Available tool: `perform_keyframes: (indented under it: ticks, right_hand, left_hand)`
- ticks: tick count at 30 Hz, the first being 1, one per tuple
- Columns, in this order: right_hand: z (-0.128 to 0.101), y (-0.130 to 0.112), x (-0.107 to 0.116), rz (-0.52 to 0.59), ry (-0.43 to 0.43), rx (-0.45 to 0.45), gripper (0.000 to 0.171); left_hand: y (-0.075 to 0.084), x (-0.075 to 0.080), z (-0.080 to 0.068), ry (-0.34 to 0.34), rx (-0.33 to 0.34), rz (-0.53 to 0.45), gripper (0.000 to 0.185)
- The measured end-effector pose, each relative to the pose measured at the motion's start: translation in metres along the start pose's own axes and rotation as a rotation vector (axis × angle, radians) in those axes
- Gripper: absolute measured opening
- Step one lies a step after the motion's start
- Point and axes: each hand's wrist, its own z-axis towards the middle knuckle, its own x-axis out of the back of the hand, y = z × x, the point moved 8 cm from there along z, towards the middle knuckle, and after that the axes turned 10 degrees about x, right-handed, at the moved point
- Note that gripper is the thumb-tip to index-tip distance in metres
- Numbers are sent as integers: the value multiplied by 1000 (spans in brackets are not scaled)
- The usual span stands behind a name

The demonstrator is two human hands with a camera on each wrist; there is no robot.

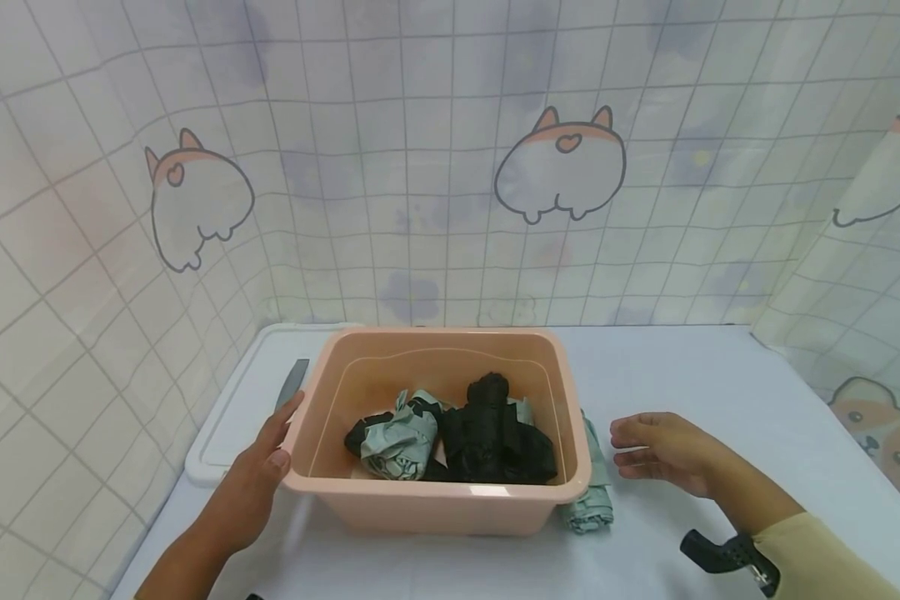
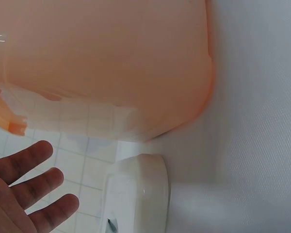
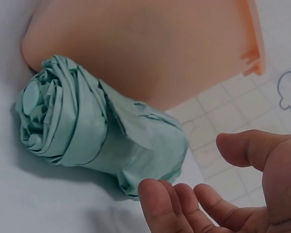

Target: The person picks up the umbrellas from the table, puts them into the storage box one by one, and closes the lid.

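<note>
A peach plastic bin [image 1: 450, 510] stands on the white table. My left hand [image 1: 247, 492] touches its left rim, with the thumb near the front corner; in the left wrist view three straight fingers [image 2: 41, 182] show beside its wall. To the right of the bin lies a rolled pale green folding umbrella [image 3: 102, 121], partly tucked under the rim in the head view. My right hand [image 1: 667, 454] hovers beside it with relaxed fingers and holds nothing. Inside the bin are a black folded umbrella [image 1: 491, 433] and a crumpled green-and-black fabric bundle [image 1: 401, 437].
Behind the bin on the left lies a white cutting board [image 1: 228, 421] with a knife [image 1: 292, 383] on it, partly hidden by the bin and left hand. A tile-patterned sheet [image 1: 420, 167] with cartoon dogs rises at the back and both sides of the table [image 1: 690, 367].
</note>
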Motion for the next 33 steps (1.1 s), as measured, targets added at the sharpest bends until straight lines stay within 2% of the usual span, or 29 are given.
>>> perform_keyframes:
  ticks: [8, 17, 22, 26, 33]
  right_hand:
    - [0, 16, -7, 25, -16, -63, 55]
    - [-3, 21, -18, 22, -50, -100, 61]
    - [0, 20, -24, -6, -67, -91, 68]
    - [3, 20, -29, -53, -71, -84, 67]
    - [6, 19, -34, -146, -50, -96, 70]
  left_hand:
    - [0, 0, 0, 3, -4, -3, 56]
    - [-1, 1, 0, 13, -20, 14, 56]
    - [-1, 1, 0, 14, -16, 18, 56]
    - [-1, 1, 0, 14, -9, 12, 57]
    - [-1, 0, 0, 7, 11, 6, 59]
